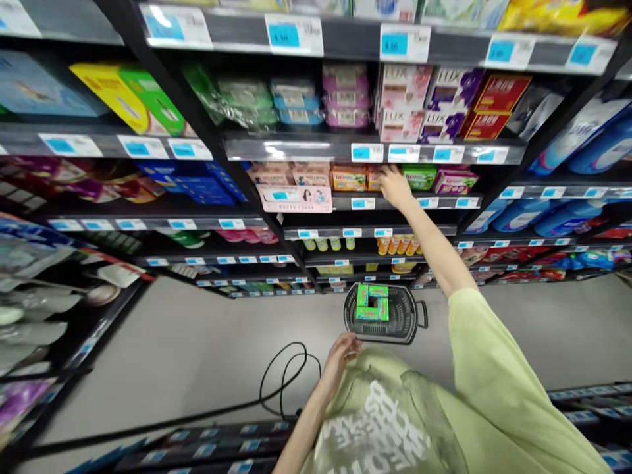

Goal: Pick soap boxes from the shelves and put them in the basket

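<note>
My right hand (pixel 394 185) reaches into the middle shelf, its fingers bent over an orange soap box (pixel 374 179) in the row. Part of that box is hidden behind the fingers. Just right of the hand are green soap boxes (pixel 419 176), then magenta ones (pixel 455 182). Down in front of my shirt, my left hand (pixel 344 352) hangs with loosely bent fingers and holds nothing. Beyond it, a dark shopping basket (pixel 405 316) stands on the floor by the shelf foot, with several green boxes (pixel 372 314) laid in a ring inside.
LUX boxes (pixel 402 92) and plastic soap cases (pixel 346 99) fill the shelf above. A pink sign (pixel 295 198) juts from the shelf edge at left. Orange bottles (pixel 397 245) stand lower down. A black cable (pixel 281 372) loops over the grey floor (pixel 197 329). Another rack (pixel 44 309) borders the left.
</note>
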A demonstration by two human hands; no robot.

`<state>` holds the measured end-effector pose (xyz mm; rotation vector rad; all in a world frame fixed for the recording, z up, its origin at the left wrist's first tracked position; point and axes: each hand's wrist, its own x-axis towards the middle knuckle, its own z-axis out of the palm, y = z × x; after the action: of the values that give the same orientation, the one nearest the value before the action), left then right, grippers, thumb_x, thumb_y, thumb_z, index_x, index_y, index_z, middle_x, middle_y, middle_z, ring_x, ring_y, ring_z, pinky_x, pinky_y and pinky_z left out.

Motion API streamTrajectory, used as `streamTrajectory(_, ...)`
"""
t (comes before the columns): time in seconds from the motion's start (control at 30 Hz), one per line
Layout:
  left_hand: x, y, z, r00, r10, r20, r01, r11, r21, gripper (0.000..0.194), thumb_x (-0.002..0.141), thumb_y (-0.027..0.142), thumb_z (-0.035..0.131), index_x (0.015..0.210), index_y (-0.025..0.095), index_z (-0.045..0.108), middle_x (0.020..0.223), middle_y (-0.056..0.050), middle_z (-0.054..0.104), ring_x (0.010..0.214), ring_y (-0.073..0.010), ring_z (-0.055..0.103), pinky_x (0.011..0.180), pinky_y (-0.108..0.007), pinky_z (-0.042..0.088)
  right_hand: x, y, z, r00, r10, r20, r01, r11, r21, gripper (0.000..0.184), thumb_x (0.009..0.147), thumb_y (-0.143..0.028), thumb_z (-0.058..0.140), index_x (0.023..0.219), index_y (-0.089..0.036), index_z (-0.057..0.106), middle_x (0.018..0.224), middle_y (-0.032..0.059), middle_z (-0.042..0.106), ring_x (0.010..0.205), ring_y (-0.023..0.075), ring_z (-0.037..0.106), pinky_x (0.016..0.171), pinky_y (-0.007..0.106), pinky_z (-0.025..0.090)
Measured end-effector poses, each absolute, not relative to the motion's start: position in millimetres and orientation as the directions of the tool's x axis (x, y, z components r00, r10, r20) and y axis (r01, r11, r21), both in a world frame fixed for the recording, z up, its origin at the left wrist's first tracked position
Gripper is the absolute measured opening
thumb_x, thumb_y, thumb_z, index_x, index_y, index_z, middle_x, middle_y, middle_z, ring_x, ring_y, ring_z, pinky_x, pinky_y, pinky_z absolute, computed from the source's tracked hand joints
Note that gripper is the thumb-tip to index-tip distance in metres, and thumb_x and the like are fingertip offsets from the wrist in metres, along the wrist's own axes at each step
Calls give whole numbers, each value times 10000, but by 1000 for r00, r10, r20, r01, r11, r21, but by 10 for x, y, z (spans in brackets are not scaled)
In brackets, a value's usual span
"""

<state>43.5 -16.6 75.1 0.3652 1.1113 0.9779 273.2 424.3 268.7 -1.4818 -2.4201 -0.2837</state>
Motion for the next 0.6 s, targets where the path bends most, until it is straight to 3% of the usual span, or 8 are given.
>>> streamTrajectory(0.17, 398, -304, 650, 99, 787, -609, -434, 585, 685, 493, 762, 497, 884, 1091, 165, 726, 1001, -118, 803, 918, -254, 736, 864, -354, 520, 2879, 4091, 2271, -495, 744, 448, 815, 576, -57, 586, 1141, -371, 377, 1681, -146, 347, 1728, 175, 350, 1637, 398, 259, 1346, 723, 202)
streamTrajectory(0.23, 384, -347, 586, 96, 765, -636, -426, 609, 669, 519, 755, 519, 895, 1089, 161, 725, 990, -119, 803, 909, -253, 739, 859, -353, 525, 2945, 3894, 2065, -474, 725, 499, 805, 586, -87, 583, 1148, -419, 326, 1687, -197, 333, 1738, 150, 342, 1648, 379, 255, 1354, 727, 171)
streamTrajectory(0.33, 374, -389, 482, 94, 741, -665, -420, 635, 649, 549, 735, 533, 910, 1086, 152, 728, 987, -119, 805, 906, -250, 739, 854, -350, 537, 3025, 3501, 1628, -344, 740, 578, 823, 534, -195, 500, 1145, -407, 321, 1582, -226, 482, 1615, 155, 494, 1558, 355, 418, 1317, 682, 304)
streamTrajectory(0.43, 382, -435, 367, 78, 726, -683, -408, 648, 643, 539, 751, 529, 895, 1096, 145, 739, 994, -121, 808, 904, -242, 737, 843, -342, 544, 3044, 3063, 1024, -91, 831, 549, 875, 330, -355, 436, 1136, -374, 329, 1393, -179, 622, 1379, 191, 615, 1362, 336, 590, 1190, 577, 486)
streamTrajectory(0.5, 396, -474, 287, 65, 716, -695, -403, 656, 639, 521, 781, 520, 872, 1115, 141, 745, 1000, -125, 811, 910, -247, 738, 846, -343, 543, 3012, 2779, 579, 118, 910, 397, 901, 70, -429, 454, 1125, -362, 323, 1406, -140, 603, 1338, 218, 624, 1286, 325, 635, 1121, 517, 543)
streamTrajectory(0.57, 412, -515, 208, 56, 698, -714, -404, 670, 623, 498, 805, 507, 857, 1121, 138, 748, 1006, -130, 811, 928, -271, 738, 854, -361, 539, 2957, 2520, 145, 293, 948, 125, 902, -231, -364, 528, 1121, -342, 271, 1529, -91, 492, 1424, 253, 600, 1308, 306, 638, 1113, 475, 553)
streamTrajectory(0.6, 419, -534, 169, 52, 681, -730, -405, 683, 608, 492, 805, 503, 858, 1116, 139, 748, 1002, -132, 811, 934, -289, 736, 856, -375, 536, 2926, 2405, -61, 329, 943, 42, 894, -297, -336, 558, 1110, -334, 277, 1552, -47, 461, 1433, 288, 601, 1298, 324, 651, 1087, 490, 568)
